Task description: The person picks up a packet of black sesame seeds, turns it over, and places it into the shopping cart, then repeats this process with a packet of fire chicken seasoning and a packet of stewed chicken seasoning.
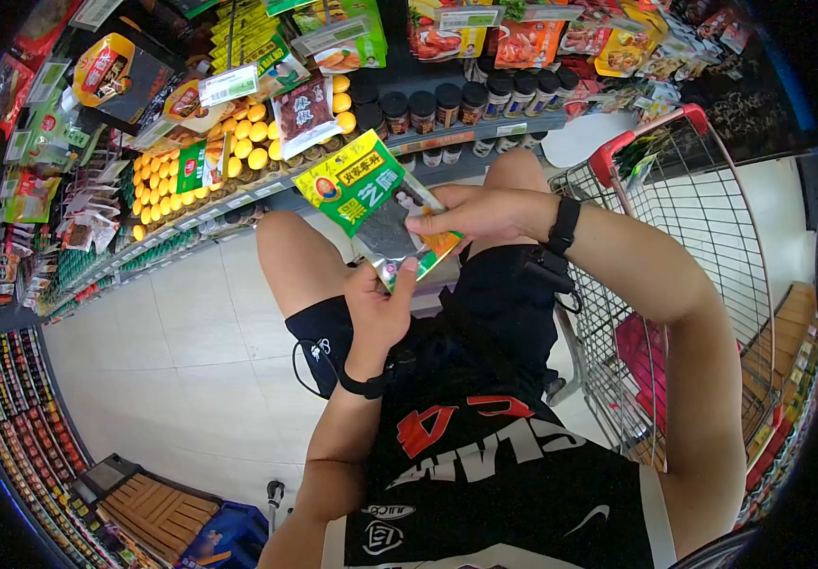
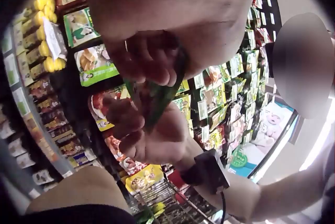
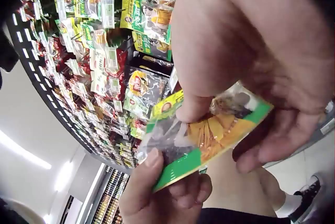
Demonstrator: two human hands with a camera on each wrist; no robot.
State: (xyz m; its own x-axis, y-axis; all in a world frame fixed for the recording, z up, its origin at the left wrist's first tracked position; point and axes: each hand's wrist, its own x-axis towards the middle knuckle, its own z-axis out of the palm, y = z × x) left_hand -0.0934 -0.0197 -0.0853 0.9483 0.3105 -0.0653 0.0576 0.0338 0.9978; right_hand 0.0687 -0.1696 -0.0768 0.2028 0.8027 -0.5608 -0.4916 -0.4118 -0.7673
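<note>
A flat green and yellow packet of black sesame seeds (image 1: 381, 230) is held by both hands above the seated person's lap, its printed front facing up and a clear window showing the dark contents. My left hand (image 1: 380, 308) pinches its lower edge, thumb on the front and fingers behind. From the right side my right hand (image 1: 499, 211) grips the packet, thumb pressed on the front near the orange picture. In the right wrist view, the left thumb and curled fingers (image 3: 191, 188) show at the near end of the packet. The left wrist view shows the packet (image 2: 157, 101) mostly edge-on between both hands.
Ahead stands a shelf with dark-lidded jars (image 1: 421, 112), yellow-capped bottles (image 1: 158, 190) and a red-brown packet (image 1: 305, 116). Hanging packets (image 1: 35, 194) line the left. A wire shopping cart (image 1: 703, 180) with red corners stands close by the right arm. Pale tiles (image 1: 191, 322) cover the floor.
</note>
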